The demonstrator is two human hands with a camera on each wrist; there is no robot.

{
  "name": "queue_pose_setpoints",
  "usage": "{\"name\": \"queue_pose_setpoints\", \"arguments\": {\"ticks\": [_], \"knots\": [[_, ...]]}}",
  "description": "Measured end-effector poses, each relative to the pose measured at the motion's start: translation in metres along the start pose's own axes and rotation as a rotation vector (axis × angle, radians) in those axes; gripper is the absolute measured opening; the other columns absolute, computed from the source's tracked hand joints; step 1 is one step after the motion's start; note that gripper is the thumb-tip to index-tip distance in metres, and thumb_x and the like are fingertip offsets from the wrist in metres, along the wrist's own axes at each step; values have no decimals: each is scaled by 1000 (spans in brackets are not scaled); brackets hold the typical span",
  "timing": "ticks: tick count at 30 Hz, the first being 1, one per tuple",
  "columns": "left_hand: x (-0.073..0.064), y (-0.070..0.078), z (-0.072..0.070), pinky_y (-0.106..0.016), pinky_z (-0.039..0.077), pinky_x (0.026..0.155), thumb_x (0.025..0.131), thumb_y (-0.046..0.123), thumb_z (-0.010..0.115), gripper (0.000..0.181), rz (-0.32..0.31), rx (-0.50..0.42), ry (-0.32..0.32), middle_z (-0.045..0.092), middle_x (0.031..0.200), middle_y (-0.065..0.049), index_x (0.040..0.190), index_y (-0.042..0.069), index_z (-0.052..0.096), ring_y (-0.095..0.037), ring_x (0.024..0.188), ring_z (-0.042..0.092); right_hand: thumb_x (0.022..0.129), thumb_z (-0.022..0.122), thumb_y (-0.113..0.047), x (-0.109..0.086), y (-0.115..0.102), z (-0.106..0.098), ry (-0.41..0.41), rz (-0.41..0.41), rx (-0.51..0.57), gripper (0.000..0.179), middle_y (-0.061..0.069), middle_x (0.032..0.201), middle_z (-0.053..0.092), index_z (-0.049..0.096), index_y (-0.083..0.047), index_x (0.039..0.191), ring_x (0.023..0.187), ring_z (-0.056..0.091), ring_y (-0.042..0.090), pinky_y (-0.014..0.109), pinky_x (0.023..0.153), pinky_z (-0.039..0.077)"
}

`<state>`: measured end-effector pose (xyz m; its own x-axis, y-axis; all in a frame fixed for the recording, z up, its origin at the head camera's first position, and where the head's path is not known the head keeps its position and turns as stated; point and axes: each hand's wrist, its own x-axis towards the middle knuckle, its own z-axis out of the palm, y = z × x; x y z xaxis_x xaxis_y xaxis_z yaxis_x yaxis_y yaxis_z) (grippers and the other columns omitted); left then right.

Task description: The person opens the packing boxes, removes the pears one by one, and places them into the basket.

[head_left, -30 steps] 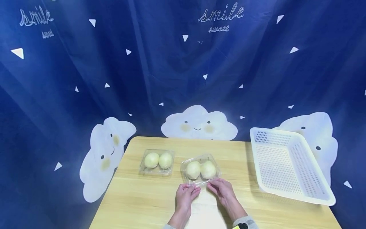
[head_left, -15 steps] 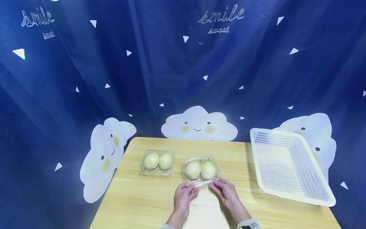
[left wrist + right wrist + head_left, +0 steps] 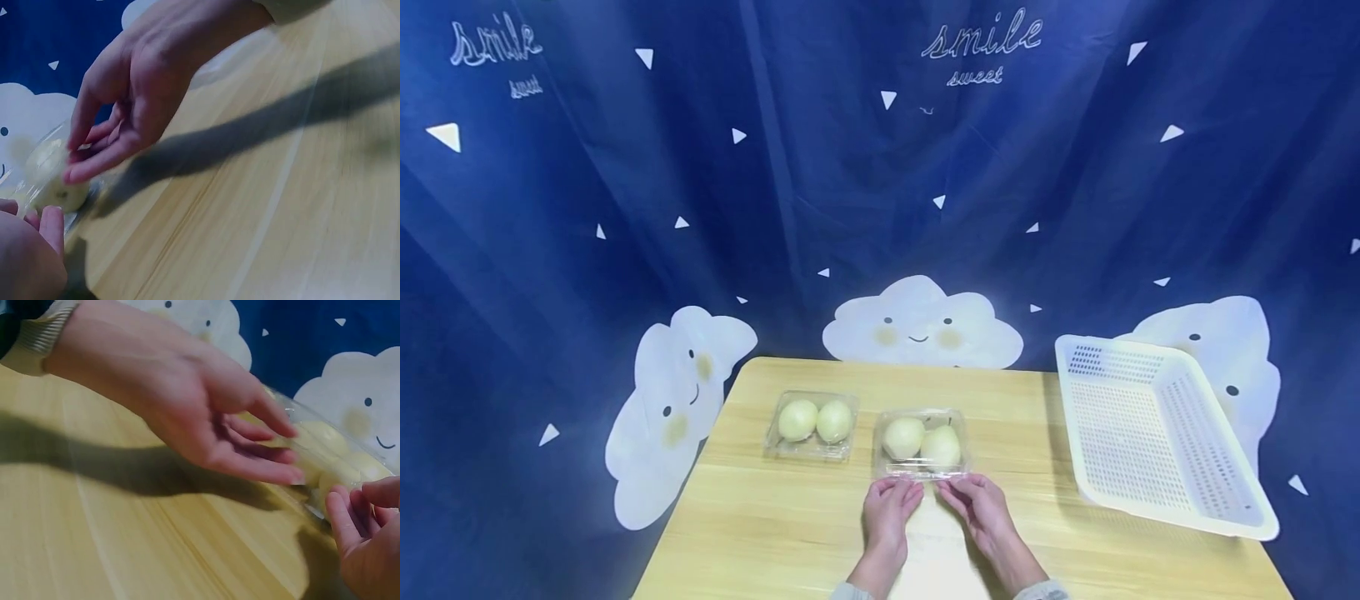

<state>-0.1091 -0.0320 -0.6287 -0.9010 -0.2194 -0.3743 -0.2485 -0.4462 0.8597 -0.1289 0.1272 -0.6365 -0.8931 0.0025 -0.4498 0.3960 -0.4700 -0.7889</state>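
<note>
A clear plastic fruit box with two pale yellow-green pears inside lies mid-table in the head view. My left hand pinches its near edge toward the left. At the same edge, a little to the right, my right hand pinches with thumb and fingertips. Both wrist views show thumbs and fingers at the plastic rim, with pears behind it. Whether the lid is fastened is hard to make out. A second clear box with two similar pears sits to the left, apart from both hands.
A white perforated plastic basket stands at the table's right side, its near corner reaching the table's edge. The wooden table backs onto a dark blue curtain printed with clouds and triangles.
The held box has turned from a slant to nearly square with the table, its right side coming nearer. My right hand has shifted slightly left and down. The other box and basket stay put.
</note>
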Motion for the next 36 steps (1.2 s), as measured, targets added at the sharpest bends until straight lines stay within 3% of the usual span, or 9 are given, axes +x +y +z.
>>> {"name": "queue_pose_setpoints", "arguments": {"ticks": [8,15,21,26,32,36], "knots": [[4,-5,11,-40,62,100,98,14,67,38,-19,-29,38,69,115,-22,126,-6,51,-26,102,75,101,57,-2,-8,5,3,-89,35,41,12,8,102,74,48,1,108,99,76,16,28,100,60],[5,-2,14,-38,63,97,96,13,69,40,-25,-34,68,70,114,-23,126,-6,50,-26,99,76,102,54,-1,-11,4,4,-126,59,52,5,9,103,76,50,-1,102,100,77,18,31,102,59],[9,-2,13,-37,64,94,94,7,68,38,-23,-38,64,67,109,-21,124,-6,49,-25,94,75,99,61,-3,-13,-3,-6,-226,91,33,8,9,102,77,58,0,106,100,78,18,30,101,59],[14,-1,9,-38,65,91,91,2,69,35,-12,-36,65,66,103,-17,119,-4,49,-26,91,73,100,58,-1,-12,-16,-17,-291,103,-28,22,8,100,78,60,7,121,96,78,16,27,97,60],[16,2,8,-37,66,87,89,-1,68,34,-4,-22,67,65,100,-16,117,-3,48,-24,87,71,103,56,-6,-9,-29,-20,-213,72,-125,39,8,96,78,50,17,134,89,78,13,25,90,63],[16,4,7,-35,66,84,90,-3,67,32,0,-11,49,64,99,-17,116,-4,48,-22,85,70,104,56,-5,-5,-29,-21,-122,47,-134,34,6,91,77,56,16,131,82,76,11,24,85,64]]}}
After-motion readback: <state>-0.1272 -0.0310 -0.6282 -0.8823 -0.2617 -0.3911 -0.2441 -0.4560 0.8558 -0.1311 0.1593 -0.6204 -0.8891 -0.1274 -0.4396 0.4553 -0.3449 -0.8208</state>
